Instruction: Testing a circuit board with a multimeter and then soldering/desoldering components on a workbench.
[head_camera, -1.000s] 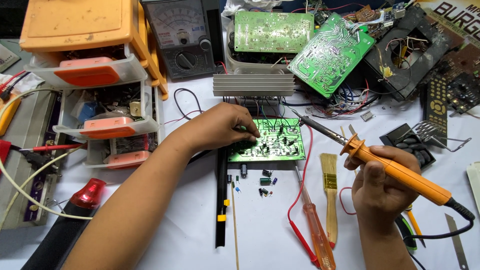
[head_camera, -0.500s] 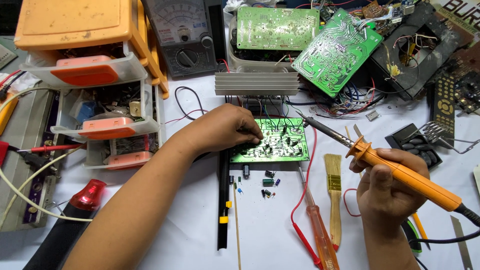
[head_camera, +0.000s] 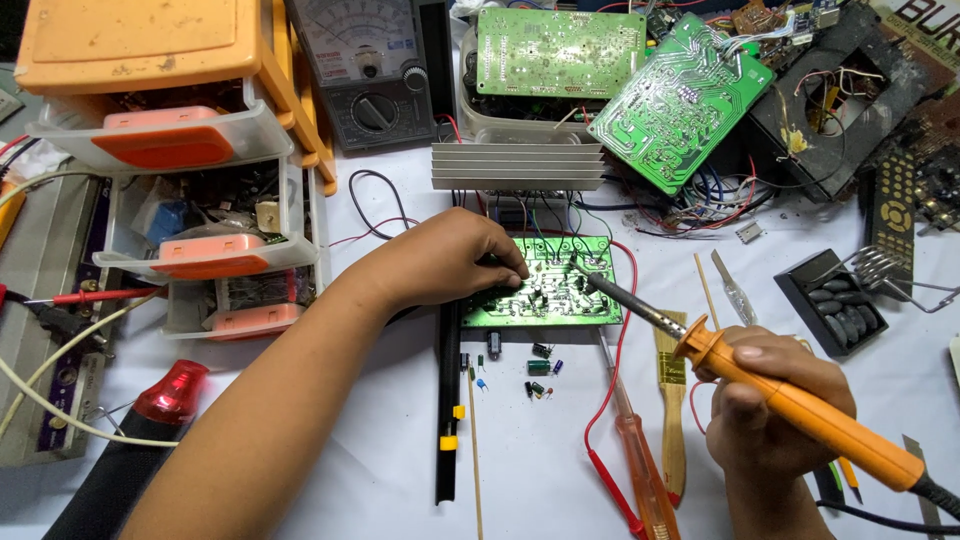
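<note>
A green circuit board (head_camera: 565, 290) lies on the white table, wired to a ribbed metal heat sink (head_camera: 518, 166) behind it. My left hand (head_camera: 440, 258) rests on the board's left part, fingertips pressed to its surface. My right hand (head_camera: 775, 405) grips the orange handle of a soldering iron (head_camera: 800, 412); its metal tip touches the upper middle of the board. Several small loose components (head_camera: 535, 368) lie just in front of the board.
An orange-and-clear drawer unit (head_camera: 175, 150) stands at the left, an analog multimeter (head_camera: 370, 70) behind. More green boards (head_camera: 680, 100) sit at the back right. A black desoldering pump (head_camera: 448, 400), an orange screwdriver (head_camera: 640, 470) and a brush (head_camera: 672, 400) lie near the front.
The soldering iron's tip has moved left onto the board and my right hand shifted slightly with it. My left hand stays on the board.
</note>
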